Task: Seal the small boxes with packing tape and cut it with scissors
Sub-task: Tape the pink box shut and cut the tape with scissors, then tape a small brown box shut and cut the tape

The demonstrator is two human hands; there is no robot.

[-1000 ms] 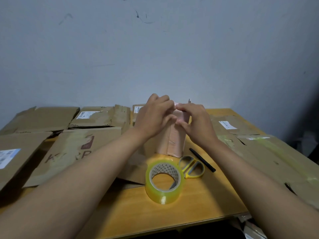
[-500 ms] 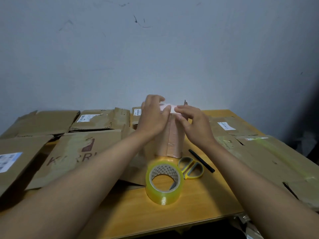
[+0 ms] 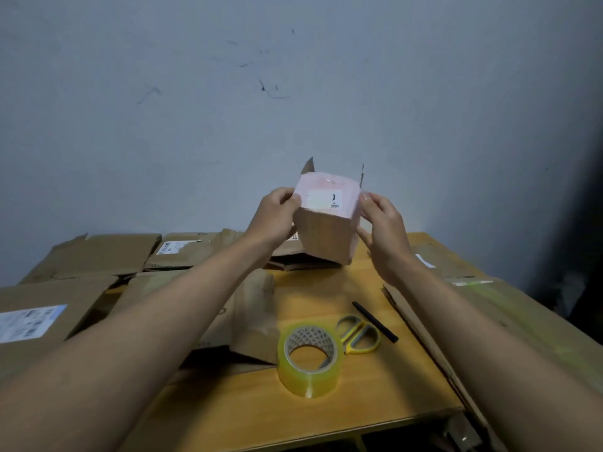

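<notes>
Both hands, left (image 3: 277, 216) and right (image 3: 383, 230), grip a small box (image 3: 326, 223) above the table (image 3: 326, 419); its contents are hidden.

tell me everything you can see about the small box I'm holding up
The small box is brown cardboard, with a pinkish face toward the camera bearing a white label. It is lifted off the table, tilted, with two flaps sticking up behind. The left hand grips its left side, the right hand its right.

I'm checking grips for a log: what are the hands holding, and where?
Both hands hold the small box in the air: the left hand grips its left side, the right hand its right side.
</notes>
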